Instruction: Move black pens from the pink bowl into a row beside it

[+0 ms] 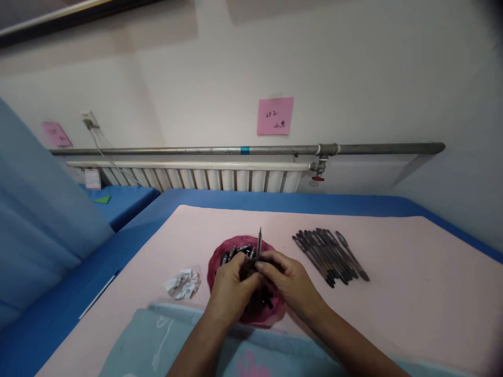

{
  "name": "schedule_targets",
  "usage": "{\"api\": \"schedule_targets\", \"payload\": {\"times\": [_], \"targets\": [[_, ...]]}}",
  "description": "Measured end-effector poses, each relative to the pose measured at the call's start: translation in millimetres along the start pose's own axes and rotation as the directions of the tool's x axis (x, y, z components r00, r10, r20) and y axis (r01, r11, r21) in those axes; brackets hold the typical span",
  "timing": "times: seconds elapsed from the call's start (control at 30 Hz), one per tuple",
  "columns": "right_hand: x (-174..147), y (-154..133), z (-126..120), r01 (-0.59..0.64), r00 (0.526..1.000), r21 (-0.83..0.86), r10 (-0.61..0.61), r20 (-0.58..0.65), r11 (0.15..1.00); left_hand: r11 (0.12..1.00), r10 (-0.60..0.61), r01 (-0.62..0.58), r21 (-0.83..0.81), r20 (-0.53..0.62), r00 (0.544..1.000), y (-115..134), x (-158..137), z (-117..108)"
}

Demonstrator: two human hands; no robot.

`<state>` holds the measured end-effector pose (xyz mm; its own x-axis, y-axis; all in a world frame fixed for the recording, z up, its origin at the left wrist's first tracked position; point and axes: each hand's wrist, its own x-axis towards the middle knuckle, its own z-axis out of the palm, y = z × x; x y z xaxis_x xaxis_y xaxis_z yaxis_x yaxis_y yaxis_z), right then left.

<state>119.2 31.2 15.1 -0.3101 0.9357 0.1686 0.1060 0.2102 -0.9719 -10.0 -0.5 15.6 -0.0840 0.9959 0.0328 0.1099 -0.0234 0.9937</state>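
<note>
A pen (259,243) stands nearly upright between my hands, its thin tip pointing up. My right hand (291,280) pinches its lower part between thumb and fingers. My left hand (231,288) is closed around the dark lower end, most of which the fingers hide. Both hands are over a dark pink basket (214,256) with a wavy rim. Inside it lie several black and clear pen parts (241,248), partly covered by the hands. Right of the basket, a row of clear-barrelled pens with black ends (326,254) lies side by side on the pink sheet.
A crumpled white wrapper (183,284) lies left of the basket. A light blue patterned cloth (157,340) is under my forearms. The pink sheet (412,277) covers a blue bed (275,201). Behind are a radiator (212,178) and a pipe (176,151); a blue curtain (39,225) hangs left.
</note>
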Motion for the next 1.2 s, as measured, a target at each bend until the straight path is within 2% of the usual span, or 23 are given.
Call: {"api": "schedule_targets", "payload": {"times": [0.07,0.2,0.23,0.33,0.5,0.6,0.73,0.83,0.93,1.03,1.07,1.2], "targets": [[2.2,2.9,-2.6,-0.013,0.999,0.051,0.015,-0.030,0.999,1.000,0.010,-0.010,0.024,0.004,1.000,3.3,1.7,-8.9],[7.8,6.6,-11.2,-0.057,0.989,0.078,0.067,-0.130,0.995,1.000,0.023,-0.018,0.024,-0.236,0.971,2.4,10.3,-34.0],[9.0,7.6,-13.1,-0.060,0.986,0.072,0.070,-0.148,0.996,0.999,0.023,-0.011,0.045,-0.266,0.964,0.4,12.5,-39.4],[11.6,13.1,-17.3,-0.044,0.980,0.083,0.059,-0.188,0.996,0.993,0.017,0.017,0.117,-0.287,0.958,-6.1,16.5,-48.8],[16.4,25.3,-23.7,-0.040,0.958,0.119,0.072,-0.278,0.992,0.986,0.036,0.014,0.164,-0.296,0.955,-10.4,17.6,-50.3],[19.7,30.3,-27.5,-0.028,0.940,0.166,0.082,-0.330,0.986,0.960,0.069,0.022,0.279,-0.312,0.947,-11.7,18.8,-52.0],[22.2,37.1,-29.2,-0.023,0.938,0.167,0.079,-0.336,0.986,0.896,0.125,0.026,0.443,-0.309,0.943,-13.6,21.3,-54.4],[22.4,42.3,-28.4,-0.009,0.944,0.138,0.054,-0.324,0.990,0.838,0.173,-0.002,0.546,-0.263,0.949,-14.4,23.6,-50.8],[22.2,45.0,-27.7,-0.008,0.945,0.125,0.048,-0.322,0.992,0.732,0.209,-0.032,0.681,-0.180,0.961,-15.8,26.1,-42.2],[21.6,44.8,-27.4,-0.012,0.947,0.107,0.046,-0.317,0.994,0.602,0.202,-0.044,0.797,-0.099,0.974,-18.3,26.9,-32.9],[21.3,44.4,-27.4,-0.013,0.948,0.102,0.045,-0.315,0.995,0.583,0.195,-0.046,0.811,-0.085,0.977,-19.3,26.7,-30.4],[20.7,43.7,-26.7,-0.022,0.949,0.085,0.048,-0.312,0.996,0.640,0.215,-0.066,0.765,-0.096,0.972,-24.2,25.0,-25.5]]}}
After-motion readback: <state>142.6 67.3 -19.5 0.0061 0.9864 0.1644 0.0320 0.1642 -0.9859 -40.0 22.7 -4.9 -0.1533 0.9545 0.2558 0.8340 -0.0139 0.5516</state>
